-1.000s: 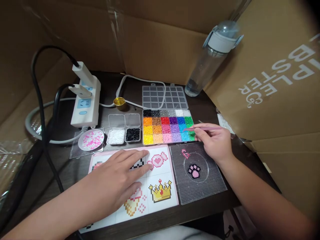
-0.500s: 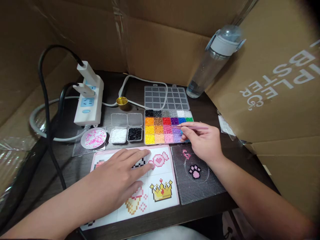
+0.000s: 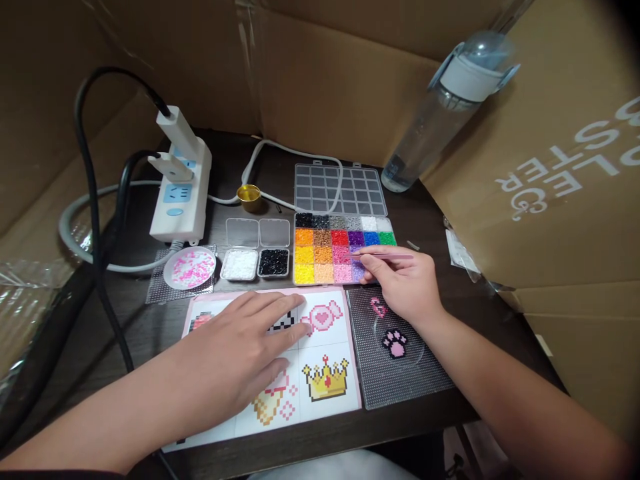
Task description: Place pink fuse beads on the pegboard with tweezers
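Note:
My left hand (image 3: 250, 343) lies flat with fingers spread on a pattern sheet (image 3: 327, 357) of pixel pictures, among them a pink candy and a gold crown. Pinched in my right hand (image 3: 403, 277) is a pair of pink tweezers (image 3: 387, 257); its tip is over the pink beads in the open bead box (image 3: 325, 247). Whether the tip grips a bead is too small to tell. Below that hand lies a clear pegboard (image 3: 373, 383), partly hidden by the forearm. On it sit a black-and-pink paw of beads (image 3: 395, 344) and a small pink bead shape (image 3: 379, 307).
Two small boxes hold white beads (image 3: 239, 265) and black beads (image 3: 273, 263). A dish of mixed pink beads (image 3: 190, 268) stands left, by a power strip (image 3: 183, 200) with cables. Behind are a gold cup (image 3: 249, 197) and a water bottle (image 3: 435, 120). Cardboard walls (image 3: 325, 80) surround the table.
The view has shifted slightly, so the table things appear a little further right. The tweezers' tip stays over the pink beads; my left hand has stayed on the sheet.

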`<state>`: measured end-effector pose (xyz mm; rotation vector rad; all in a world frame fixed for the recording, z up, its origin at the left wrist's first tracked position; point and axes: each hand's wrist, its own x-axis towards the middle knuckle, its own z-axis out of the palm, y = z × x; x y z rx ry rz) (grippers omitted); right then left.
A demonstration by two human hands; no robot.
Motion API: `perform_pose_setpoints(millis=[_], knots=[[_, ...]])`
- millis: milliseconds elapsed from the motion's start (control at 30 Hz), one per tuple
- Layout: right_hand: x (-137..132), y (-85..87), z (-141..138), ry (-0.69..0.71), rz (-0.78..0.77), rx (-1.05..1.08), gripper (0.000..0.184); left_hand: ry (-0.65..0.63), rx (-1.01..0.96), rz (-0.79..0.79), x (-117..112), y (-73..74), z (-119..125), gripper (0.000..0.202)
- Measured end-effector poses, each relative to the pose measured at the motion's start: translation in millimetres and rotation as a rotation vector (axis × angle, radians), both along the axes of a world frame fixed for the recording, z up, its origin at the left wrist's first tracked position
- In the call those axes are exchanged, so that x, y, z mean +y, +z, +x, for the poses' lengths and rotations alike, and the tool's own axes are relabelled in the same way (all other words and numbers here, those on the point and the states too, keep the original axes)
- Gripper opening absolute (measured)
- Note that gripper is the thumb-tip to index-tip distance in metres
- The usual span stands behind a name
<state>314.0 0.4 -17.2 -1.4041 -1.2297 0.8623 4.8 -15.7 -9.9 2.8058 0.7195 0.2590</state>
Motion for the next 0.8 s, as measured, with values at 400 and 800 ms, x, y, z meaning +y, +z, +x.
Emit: perform_pose_setpoints(millis=[400,800], knots=[[1.0,0.3,-0.8,-0.008,0.014,-0.011,0.014,-0.021,0.038,0.005,1.1,2.8,2.7,0.05],[1.9,1.6,-2.4,-0.018,0.007,-0.033,0.014,-0.003,0.046,-0.009,-0.6,-0.5,1.3,0.051]])
